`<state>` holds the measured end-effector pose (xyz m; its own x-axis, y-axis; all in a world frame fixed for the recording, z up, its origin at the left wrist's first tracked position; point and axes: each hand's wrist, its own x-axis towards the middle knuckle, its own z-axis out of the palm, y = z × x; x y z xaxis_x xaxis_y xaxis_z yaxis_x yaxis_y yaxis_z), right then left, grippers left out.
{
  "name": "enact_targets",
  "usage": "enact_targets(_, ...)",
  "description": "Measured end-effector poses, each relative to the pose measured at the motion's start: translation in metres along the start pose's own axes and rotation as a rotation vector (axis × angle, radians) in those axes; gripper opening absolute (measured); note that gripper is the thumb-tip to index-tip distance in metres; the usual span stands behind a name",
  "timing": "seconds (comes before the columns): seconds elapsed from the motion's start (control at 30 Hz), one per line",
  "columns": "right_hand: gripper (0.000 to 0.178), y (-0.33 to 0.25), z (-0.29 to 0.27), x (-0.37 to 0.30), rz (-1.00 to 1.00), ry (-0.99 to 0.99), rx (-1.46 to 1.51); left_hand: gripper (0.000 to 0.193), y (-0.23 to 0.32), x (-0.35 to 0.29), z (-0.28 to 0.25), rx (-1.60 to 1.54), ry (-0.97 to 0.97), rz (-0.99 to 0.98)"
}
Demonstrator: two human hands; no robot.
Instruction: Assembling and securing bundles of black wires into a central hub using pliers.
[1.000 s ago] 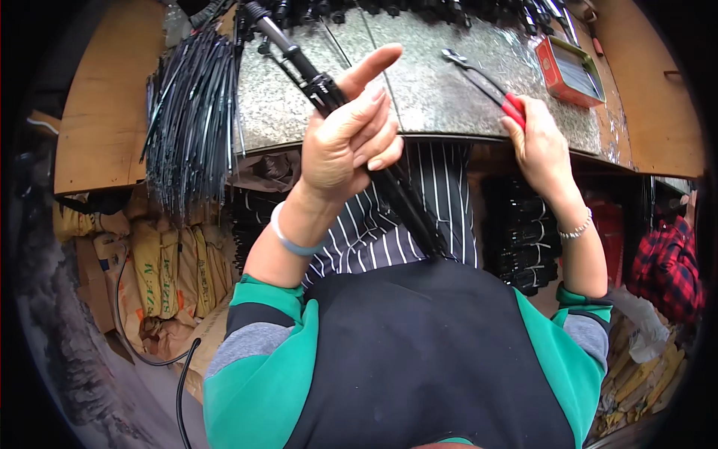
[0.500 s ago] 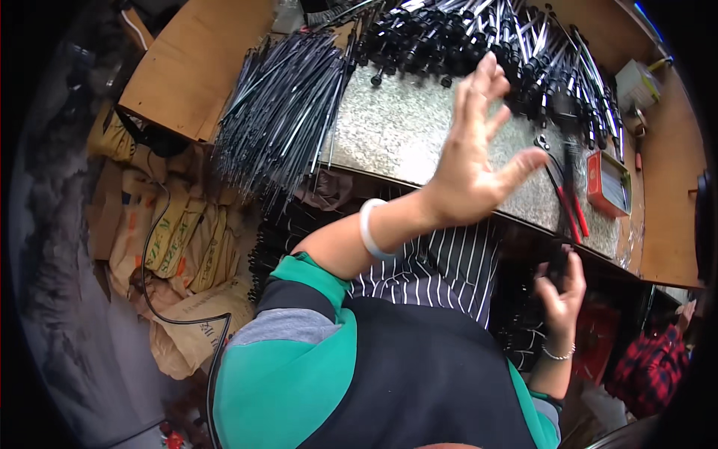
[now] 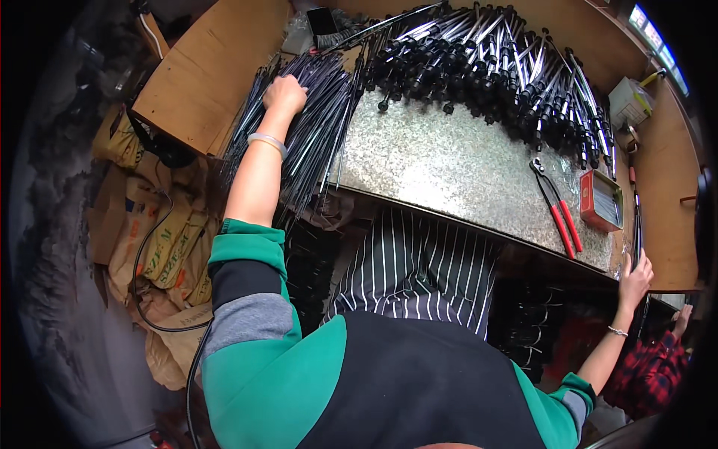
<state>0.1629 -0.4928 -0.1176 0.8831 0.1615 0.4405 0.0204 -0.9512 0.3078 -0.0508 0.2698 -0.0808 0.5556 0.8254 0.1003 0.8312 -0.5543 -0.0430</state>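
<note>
My left hand is closed over a heap of thin dark metal rods at the table's left end. Its fingertips are hidden among the rods, apparently gripping one. At the table's right edge, my right hand is closed round a slim black rod that stands roughly lengthwise along the side panel. Closest to that hand on the speckled tabletop lie red-handled pliers. Beside the pliers stands an open red box.
Many silvery rods with black fittings are piled along the back. A white box stands at the back right. Wooden panels flank the table. Brown and yellow sacks lie at lower left. Another person's red-black checked sleeve shows at right.
My left hand has swung from above the table's middle to the rod heap at left, its fingers closing. My right hand has moved right, to the table's edge, with the black rod.
</note>
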Motion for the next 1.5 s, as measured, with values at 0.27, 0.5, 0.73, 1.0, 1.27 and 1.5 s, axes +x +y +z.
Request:
enact_targets(0.27,0.040,-0.171,-0.097,-0.052,-0.359,-0.012,0.757,0.043,0.009,0.010,0.001,-0.083,-0.114,-0.095)
enact_targets(0.5,0.037,-0.176,-0.087,-0.051,-0.326,-0.047,0.753,0.042,0.011,0.011,-0.006,-0.080,-0.125,-0.102)
enact_targets(0.73,0.036,-0.150,-0.066,-0.049,-0.268,0.029,0.679,0.039,0.006,0.007,-0.012,-0.010,-0.232,0.010)
enact_targets(1.0,0.037,-0.150,-0.068,-0.048,-0.252,0.009,0.671,0.029,-0.007,0.004,0.011,-0.071,0.222,0.095)
enact_targets(1.27,0.037,-0.151,-0.068,-0.048,-0.250,0.023,0.685,0.025,-0.015,-0.001,0.014,-0.110,0.197,0.099)
enact_targets(1.5,0.044,-0.149,-0.066,-0.046,-0.248,-0.028,0.635,0.026,-0.004,-0.023,-0.038,-0.329,0.408,0.178)
